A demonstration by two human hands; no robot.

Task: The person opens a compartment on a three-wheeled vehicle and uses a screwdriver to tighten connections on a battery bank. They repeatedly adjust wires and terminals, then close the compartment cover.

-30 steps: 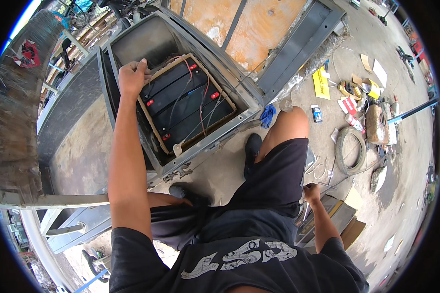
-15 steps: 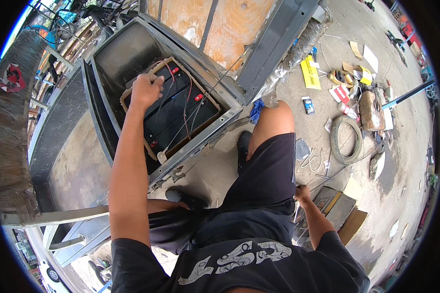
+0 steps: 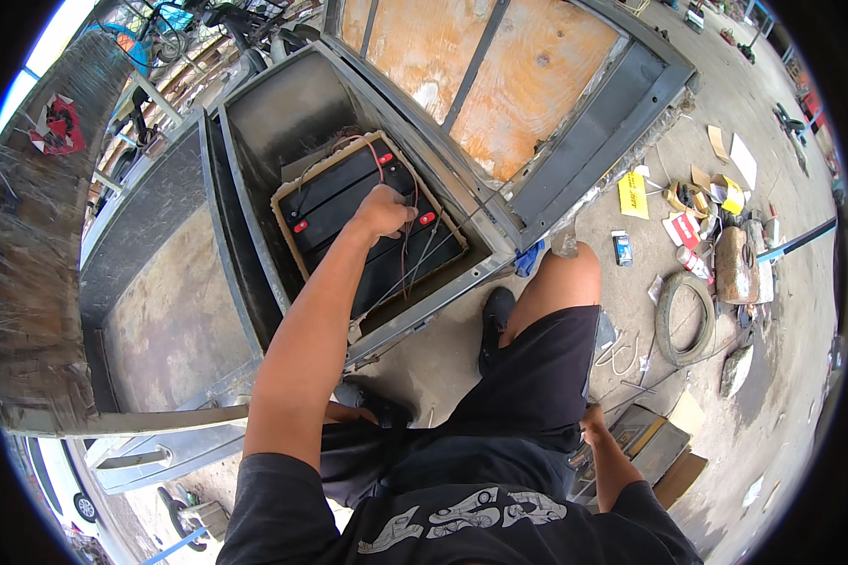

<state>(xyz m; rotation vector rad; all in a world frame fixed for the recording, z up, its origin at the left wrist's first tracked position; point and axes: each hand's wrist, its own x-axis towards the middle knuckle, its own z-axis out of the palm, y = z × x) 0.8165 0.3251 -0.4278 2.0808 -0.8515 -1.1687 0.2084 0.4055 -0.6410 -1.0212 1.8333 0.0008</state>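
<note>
Several black batteries (image 3: 334,209) with red terminal caps sit side by side in a metal compartment (image 3: 469,281), edged with worn cardboard. My left hand (image 3: 382,213) reaches over them, its fingers pinched together at a thin wire (image 3: 406,247) near the right-hand red caps. The exact grip is partly hidden by the back of the hand. More thin red and dark wires cross the battery tops. Down beside my right thigh, my right hand (image 3: 593,420) is partly covered by the black shorts; its fingers are hidden.
The compartment's wood-panelled lid (image 3: 537,71) stands open behind. Right, on the concrete, lie a tyre (image 3: 685,320), a yellow packet (image 3: 633,195), a small blue box (image 3: 622,249), stones and scraps. A grey box (image 3: 631,443) stands near my right arm. A blue cloth (image 3: 530,259) touches my knee.
My left hand has moved right across the batteries, from their left edge to the wires by the right-hand caps. The view has shifted, while my right hand stays beside my thigh.
</note>
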